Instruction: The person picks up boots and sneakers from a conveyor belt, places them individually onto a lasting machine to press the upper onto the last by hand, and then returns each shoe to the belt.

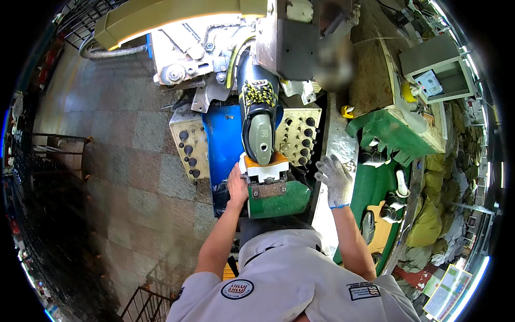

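A dark shoe upper with black-and-yellow lacing sits on a grey-green shoe last in the machine, its toe end under the machine head. The heel end meets an orange-and-white heel rest on a green block. My bare left hand touches the left side of that rest; its fingers are mostly hidden. My right hand, in a grey-white glove with a blue cuff, holds nothing. Its fingers are apart, over a bright metal ledge right of the block.
Control boxes with black knobs flank the machine, one left and one right. A lit hood hangs above. At right, a green bench carries several shoes. A green-edged cabinet stands beyond it.
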